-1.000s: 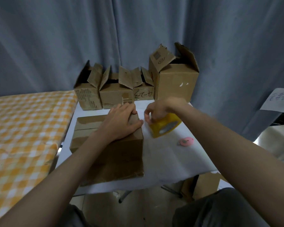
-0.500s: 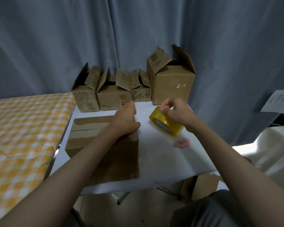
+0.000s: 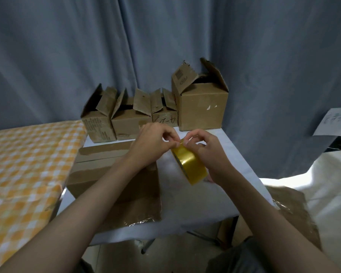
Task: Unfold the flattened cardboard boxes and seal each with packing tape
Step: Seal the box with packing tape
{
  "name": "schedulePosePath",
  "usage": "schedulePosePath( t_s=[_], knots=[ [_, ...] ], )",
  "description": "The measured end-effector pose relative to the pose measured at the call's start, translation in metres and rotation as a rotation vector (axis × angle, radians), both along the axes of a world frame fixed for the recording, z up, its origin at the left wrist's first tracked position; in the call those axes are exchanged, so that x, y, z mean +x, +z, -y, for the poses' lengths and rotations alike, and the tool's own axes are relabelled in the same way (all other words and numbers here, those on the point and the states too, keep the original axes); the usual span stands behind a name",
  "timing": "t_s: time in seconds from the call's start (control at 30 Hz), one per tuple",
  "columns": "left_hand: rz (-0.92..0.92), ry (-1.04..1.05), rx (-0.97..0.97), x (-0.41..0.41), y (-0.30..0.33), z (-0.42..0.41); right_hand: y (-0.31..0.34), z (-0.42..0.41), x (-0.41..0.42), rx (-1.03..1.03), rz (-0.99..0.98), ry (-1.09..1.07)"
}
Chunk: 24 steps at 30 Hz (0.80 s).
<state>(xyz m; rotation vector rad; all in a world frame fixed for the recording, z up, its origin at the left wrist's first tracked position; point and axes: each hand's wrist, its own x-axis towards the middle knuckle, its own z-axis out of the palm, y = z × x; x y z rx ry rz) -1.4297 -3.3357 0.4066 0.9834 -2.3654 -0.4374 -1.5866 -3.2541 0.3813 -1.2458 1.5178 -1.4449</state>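
Both forearms reach forward from the bottom corners and meet above the white surface (image 3: 185,203). The right hand (image 3: 206,152) has its fingers curled round the far upper part of the yellow tape roll (image 3: 190,165), holding it tilted on edge above the surface, with thumb and forefinger pinched at the roll's top rim. The left hand (image 3: 154,143) comes in from the other side, its fingers curled and its thumb and forefinger pinching at the same top edge of the roll, so the two hands nearly touch there. Whether a loose tape end is between the fingertips is too small to tell.

One closed cardboard box (image 3: 110,180) lies on the surface under the left forearm, with a strip of clear tape glinting at its near edge. Four open boxes stand in a row at the back of the surface against the grey curtain (image 3: 87,46): three small boxes (image 3: 126,123) side by side with flaps up, and one taller box (image 3: 202,107) at the right end. One roll of tape is in view. More cardboard (image 3: 289,213) sits below the surface's right edge. An orange checked cloth (image 3: 24,170) covers the neighbouring table on the left.
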Motion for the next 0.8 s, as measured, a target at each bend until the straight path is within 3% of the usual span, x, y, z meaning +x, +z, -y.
schedulePosePath(
  t_s=[0.17,0.33,0.43,0.6,0.8],
  knots=[
    [0.021,0.117,-0.044,-0.014,-0.001,-0.006,0.003,-0.007,-0.003,0.078,-0.044,0.006],
    [0.087,0.131,-0.082,-0.019,0.001,-0.011,0.000,-0.015,-0.002,0.262,-0.092,0.152],
    [0.122,0.166,-0.150,-0.018,0.000,-0.018,-0.006,-0.016,0.000,0.202,-0.099,0.085],
    [0.031,0.142,-0.284,-0.018,0.009,-0.032,-0.004,-0.017,-0.005,0.105,-0.102,0.020],
    [-0.063,0.197,-0.077,-0.013,0.019,-0.014,0.007,-0.029,-0.011,-0.029,-0.214,0.095]
  ],
)
